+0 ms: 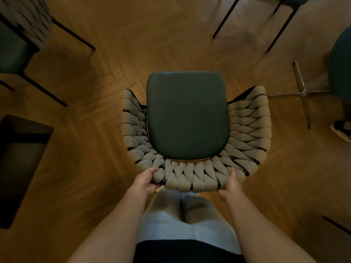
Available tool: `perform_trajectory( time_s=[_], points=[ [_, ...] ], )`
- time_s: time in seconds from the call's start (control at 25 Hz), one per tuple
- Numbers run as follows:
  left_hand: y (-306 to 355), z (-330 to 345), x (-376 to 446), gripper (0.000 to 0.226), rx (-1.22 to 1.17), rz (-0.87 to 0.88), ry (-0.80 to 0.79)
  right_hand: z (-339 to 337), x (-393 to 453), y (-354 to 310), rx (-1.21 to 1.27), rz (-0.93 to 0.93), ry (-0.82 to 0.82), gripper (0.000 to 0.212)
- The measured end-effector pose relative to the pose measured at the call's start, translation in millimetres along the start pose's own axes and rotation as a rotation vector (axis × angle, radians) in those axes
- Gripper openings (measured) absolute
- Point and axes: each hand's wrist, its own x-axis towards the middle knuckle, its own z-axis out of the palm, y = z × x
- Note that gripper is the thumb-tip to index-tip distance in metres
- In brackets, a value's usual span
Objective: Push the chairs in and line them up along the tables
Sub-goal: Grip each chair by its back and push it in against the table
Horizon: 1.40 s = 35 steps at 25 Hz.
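Note:
A chair with a dark green seat cushion (187, 114) and a curved backrest of woven grey rope (191, 177) stands right below me on the herringbone wood floor. My left hand (145, 180) grips the top rim of the backrest at its left rear. At the right rear, my right hand (230, 186) grips the same rim, thumb over the weave. The chair's seat faces away from me. Its legs are hidden under the seat.
A second woven chair (20, 35) with black legs stands at the upper left. A dark table corner (22, 149) shows at the left edge. Black chair legs (281, 23) stand top right, a chrome star base (302, 92) and someone's shoe (341, 130) at the right.

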Motion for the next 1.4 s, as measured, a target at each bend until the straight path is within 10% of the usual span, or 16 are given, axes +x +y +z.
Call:
perform_trajectory(
  time_s=[1.4],
  points=[
    [-7.2,7.5,-9.1,0.053,-0.797,0.232,0.179,195.5,-39.8,-70.1,-0.816,-0.238,-0.218,0.071]
  ],
)
